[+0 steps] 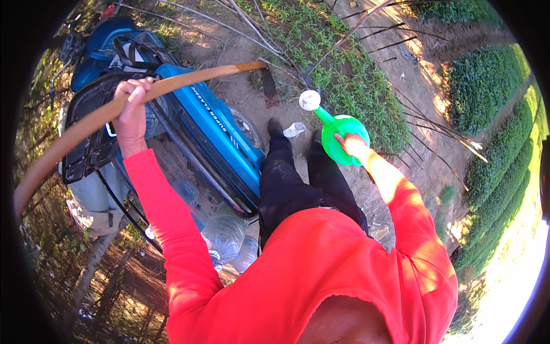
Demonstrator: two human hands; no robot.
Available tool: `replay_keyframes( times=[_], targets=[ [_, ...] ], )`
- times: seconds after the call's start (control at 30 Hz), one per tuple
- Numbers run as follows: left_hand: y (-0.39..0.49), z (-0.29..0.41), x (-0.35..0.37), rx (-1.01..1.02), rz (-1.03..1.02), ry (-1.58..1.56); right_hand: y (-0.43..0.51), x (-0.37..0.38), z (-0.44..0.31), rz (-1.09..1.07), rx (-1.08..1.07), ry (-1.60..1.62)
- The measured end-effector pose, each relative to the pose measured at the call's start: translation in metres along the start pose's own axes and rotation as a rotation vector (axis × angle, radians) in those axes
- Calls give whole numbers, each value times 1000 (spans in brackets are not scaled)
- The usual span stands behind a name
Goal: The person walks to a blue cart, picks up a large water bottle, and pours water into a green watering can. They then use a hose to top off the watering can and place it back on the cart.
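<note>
My left hand (pixel 132 107) is wrapped around the long wooden handle (pixel 189 81) of a hoe, raised over the blue cargo tricycle. At the handle's far end, the rusty metal hoe blade (pixel 270 88) hangs above the bare soil. In my right hand (pixel 352 144) is a bright green plastic watering can (pixel 333 148), held in front of my right leg. Its spout points up and left in the view, ending in a white sprinkler rose (pixel 310 100). The fingers hide the can's grip, and its water level cannot be seen.
The blue cargo tricycle (pixel 206 107) stands close on my left, with large clear plastic bottles (pixel 225 228) by its bed. A crumpled clear plastic piece (pixel 294 130) lies between my boots. Thin bare branches (pixel 343 38) cross ahead. Low green plants (pixel 365 94) and trimmed leafy rows (pixel 485 86) grow at right.
</note>
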State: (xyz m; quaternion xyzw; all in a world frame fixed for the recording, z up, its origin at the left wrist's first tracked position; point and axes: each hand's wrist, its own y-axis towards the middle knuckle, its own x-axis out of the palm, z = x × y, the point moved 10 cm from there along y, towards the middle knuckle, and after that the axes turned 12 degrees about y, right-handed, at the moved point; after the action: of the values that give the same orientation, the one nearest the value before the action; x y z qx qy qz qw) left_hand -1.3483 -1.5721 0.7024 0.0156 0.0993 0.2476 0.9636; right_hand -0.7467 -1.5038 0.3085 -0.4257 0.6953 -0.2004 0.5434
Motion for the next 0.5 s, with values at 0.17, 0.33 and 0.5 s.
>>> replay_keyframes(
  times=[0.17, 0.33, 0.5],
  targets=[
    [-44, -65, -69, -245, 455, -151, 4, 3, 7, -3, 34, 58],
    [-87, -111, -146, -213, 759, -331, 6, 3, -10, -18, -13, 32],
    [-137, -111, -141, -257, 952, -286, 4, 10, -16, -12, -29, -42]
  ],
)
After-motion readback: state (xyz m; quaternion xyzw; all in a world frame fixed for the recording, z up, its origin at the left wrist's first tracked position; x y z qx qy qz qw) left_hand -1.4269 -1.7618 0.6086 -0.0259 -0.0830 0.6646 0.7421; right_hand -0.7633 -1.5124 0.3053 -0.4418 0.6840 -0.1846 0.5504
